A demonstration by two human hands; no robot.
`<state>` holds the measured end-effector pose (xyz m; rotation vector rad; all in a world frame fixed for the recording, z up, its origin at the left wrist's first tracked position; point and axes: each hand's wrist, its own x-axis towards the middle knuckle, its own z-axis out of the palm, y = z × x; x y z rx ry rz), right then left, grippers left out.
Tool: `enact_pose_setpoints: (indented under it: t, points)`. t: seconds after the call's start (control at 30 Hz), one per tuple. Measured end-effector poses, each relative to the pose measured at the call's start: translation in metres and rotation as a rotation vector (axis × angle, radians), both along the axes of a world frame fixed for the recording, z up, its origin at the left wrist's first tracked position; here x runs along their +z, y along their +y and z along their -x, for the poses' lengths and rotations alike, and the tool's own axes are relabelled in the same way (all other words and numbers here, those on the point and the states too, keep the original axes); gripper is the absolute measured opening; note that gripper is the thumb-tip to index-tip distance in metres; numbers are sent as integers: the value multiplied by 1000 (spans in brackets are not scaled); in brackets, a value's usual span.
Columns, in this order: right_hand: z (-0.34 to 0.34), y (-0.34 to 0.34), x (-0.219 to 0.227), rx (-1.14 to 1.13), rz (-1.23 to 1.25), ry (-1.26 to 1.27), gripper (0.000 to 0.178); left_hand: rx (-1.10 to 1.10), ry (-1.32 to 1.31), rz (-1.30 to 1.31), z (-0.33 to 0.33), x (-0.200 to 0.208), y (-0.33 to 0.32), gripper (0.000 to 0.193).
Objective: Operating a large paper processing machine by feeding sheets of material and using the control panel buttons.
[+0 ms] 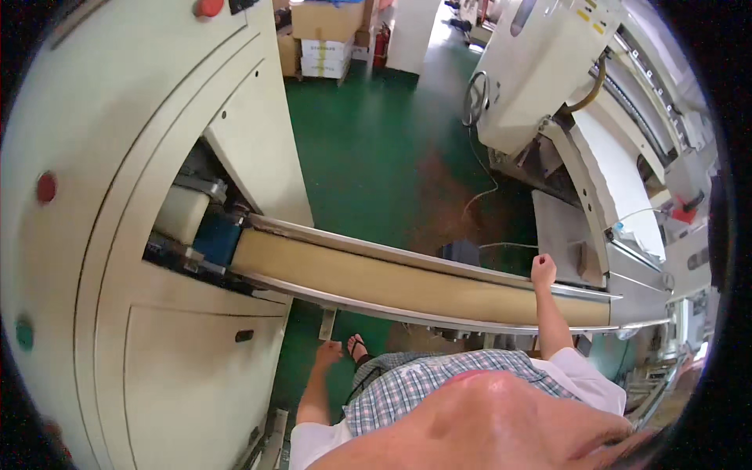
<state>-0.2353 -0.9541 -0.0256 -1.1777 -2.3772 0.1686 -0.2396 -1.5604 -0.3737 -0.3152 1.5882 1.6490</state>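
Hands (543, 270) (330, 352) beside conveyor (392, 280), left grip unclear

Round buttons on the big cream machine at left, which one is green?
The leftmost button, below the mid-height button; it's green, while that one and the top-edge button are red.

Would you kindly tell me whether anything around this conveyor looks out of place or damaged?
Beyond the conveyor belt, the floor shows a reddish-brown patch, perhaps wear or staining, odd against the surrounding green. A loose cable also trails across the floor nearby.
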Motion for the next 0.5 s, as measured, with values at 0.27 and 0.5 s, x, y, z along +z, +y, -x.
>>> enact_pose_setpoints:
  t: [0.27,0.5]
  points:
    - [12,7,-2,-86,-24,-51,19,-1005,1042,621,-37,-52,-30,28]
    - [-16,26,-8,89,130,210,15,-1144,368,634,10,20,-21,34]
